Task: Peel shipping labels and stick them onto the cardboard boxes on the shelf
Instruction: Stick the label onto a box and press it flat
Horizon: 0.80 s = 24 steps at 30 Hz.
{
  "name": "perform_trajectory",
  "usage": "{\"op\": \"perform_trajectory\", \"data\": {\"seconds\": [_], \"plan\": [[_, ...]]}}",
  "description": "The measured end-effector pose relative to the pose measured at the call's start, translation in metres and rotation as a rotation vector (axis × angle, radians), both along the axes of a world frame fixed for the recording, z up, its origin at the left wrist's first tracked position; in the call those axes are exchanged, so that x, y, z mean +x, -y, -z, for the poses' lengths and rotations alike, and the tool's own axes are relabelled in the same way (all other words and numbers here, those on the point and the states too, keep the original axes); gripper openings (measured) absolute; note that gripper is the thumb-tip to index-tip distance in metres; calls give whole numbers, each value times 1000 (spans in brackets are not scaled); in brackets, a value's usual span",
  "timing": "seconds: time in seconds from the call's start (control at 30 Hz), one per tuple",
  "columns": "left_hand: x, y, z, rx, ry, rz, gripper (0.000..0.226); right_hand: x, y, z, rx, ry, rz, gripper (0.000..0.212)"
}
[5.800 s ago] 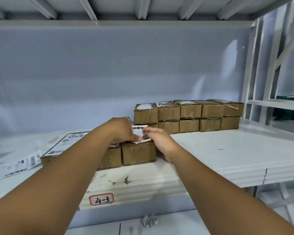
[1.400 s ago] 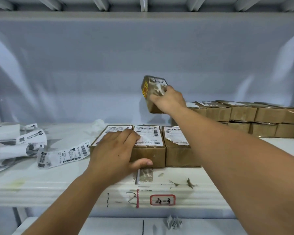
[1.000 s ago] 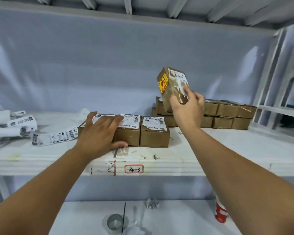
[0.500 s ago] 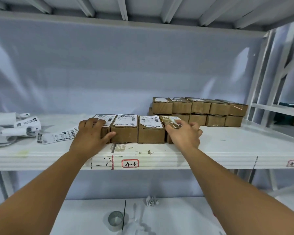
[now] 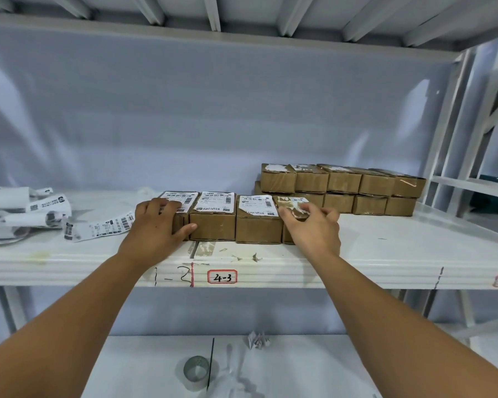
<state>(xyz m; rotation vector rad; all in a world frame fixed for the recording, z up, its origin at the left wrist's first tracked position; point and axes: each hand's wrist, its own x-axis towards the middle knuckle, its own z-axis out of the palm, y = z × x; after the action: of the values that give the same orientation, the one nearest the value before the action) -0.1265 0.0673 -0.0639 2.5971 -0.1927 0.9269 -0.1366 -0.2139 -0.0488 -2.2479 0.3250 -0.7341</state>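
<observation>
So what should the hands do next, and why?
Probably reach the left hand to the label strip and peel one: the fourth box under the right hand shows only torn paper, while the three boxes beside it carry fresh labels.

Box row (image 5: 213,228) at shelf (image 5: 400,248) front edge. Left of row, label strips (image 5: 98,225); right and behind, two-tier box stack (image 5: 342,182). Below, tape roll (image 5: 196,369) on lower shelf (image 5: 314,369).
</observation>
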Motion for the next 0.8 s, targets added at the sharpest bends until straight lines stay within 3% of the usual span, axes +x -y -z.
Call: {"op": "perform_trajectory", "data": {"seconds": [0.37, 0.53, 0.6, 0.67, 0.73, 0.8], "plan": [[0, -1, 1, 3, 18, 20, 55, 6, 3, 3, -32, 23, -83, 56], [4, -4, 4, -6, 40, -21, 87, 7, 3, 6, -78, 22, -42, 56], [1, -5, -1, -191, 104, -49, 76, 7, 3, 6, -112, 31, -9, 58], [-3, -13, -8, -382, 223, -149, 50, 5, 2, 5, -118, 47, 5, 61], [-4, -30, -11, -337, 232, -299, 36, 4, 1, 5, -151, 74, 17, 62], [-4, -56, -7, -139, 114, -409, 36, 4, -2, 7, -220, 116, 21, 61]]}}
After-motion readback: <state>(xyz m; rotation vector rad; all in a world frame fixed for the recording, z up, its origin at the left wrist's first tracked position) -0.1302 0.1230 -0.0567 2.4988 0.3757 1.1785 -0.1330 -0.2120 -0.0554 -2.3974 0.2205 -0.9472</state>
